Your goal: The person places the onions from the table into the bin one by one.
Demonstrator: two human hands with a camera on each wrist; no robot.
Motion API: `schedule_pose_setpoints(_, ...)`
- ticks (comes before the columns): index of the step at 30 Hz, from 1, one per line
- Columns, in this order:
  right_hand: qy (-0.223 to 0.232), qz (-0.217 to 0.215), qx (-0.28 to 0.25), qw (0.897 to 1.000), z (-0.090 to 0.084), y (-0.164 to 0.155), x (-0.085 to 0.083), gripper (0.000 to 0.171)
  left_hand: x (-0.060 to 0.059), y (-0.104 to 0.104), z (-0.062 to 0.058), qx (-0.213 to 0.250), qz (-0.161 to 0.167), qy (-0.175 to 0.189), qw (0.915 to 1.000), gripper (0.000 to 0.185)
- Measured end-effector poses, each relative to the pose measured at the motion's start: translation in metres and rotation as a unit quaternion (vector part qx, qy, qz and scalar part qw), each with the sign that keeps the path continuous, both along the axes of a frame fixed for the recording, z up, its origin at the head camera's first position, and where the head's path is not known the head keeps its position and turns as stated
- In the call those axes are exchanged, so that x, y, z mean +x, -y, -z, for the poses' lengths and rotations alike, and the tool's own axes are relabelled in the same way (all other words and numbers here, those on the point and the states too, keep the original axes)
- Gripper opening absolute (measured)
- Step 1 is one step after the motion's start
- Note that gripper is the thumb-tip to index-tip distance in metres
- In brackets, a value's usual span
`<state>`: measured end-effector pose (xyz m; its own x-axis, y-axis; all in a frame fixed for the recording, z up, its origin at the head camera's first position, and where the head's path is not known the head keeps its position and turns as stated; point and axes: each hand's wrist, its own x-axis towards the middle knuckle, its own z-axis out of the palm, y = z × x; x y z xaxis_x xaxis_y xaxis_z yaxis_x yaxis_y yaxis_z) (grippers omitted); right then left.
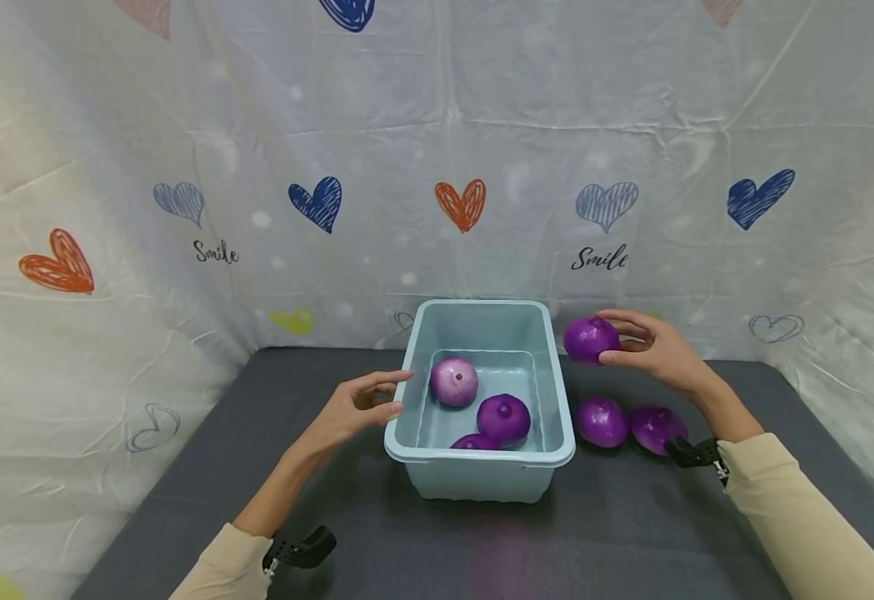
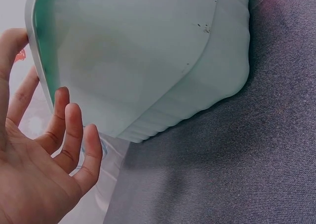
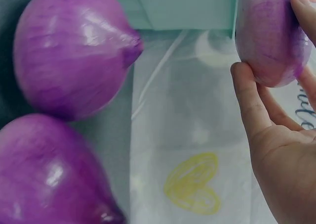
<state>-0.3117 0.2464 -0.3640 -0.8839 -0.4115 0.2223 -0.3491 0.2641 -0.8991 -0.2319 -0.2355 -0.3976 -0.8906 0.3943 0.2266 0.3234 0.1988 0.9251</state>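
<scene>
Leftmost in the head view, the left hand [image 1: 354,407] sits left of centre with its fingers loosely spread and holding nothing, the fingertips just at the left rim of the pale blue rectangular plastic tub [image 1: 481,479] that stands at the middle of the dark grey felt-covered desk [image 1: 197,500]. From the left wrist camera the same hand [image 2: 37,159] fills the lower left corner, fingers relaxed and slightly bent beside the tub's rounded outer wall [image 2: 163,66]; whether they actually touch it cannot be told. Inside the tub lie three onions: a pale pink-white one [image 1: 454,382] toward the left wall, a deep purple one [image 1: 504,418] at the centre, and another purple one [image 1: 472,442] half hidden behind the near rim. Right of the tub, two more glossy purple onions [image 1: 600,422] [image 1: 654,427] rest on the desk side by side, near the tub's right wall; they loom large at the left of the right wrist view [image 3: 69,51] [image 3: 49,174]. Further right and higher in the frame, the right hand [image 1: 657,350] grips a round purple onion [image 1: 590,339] between thumb and fingertips, lifted clear of the desk just outside the tub's upper right corner; up close the fingers [image 3: 249,103] curl around that onion [image 3: 269,33]. Behind everything hangs a creased white sheet printed with hearts [image 1: 461,204].
</scene>
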Motion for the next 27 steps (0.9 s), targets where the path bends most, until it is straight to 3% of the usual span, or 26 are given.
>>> schedule_pose_setpoints(16,-0.024,-0.032,-0.042,0.998,-0.029,0.025,-0.009,0.061,0.000,-0.001,0.000,0.005,-0.001,0.000,1.0000,0.048)
schedule_pose_setpoints(27,-0.028,-0.072,-0.058,0.995,-0.038,0.048,-0.015,0.061,0.001,-0.001,0.000,0.002,-0.002,-0.003,1.0000,0.048)
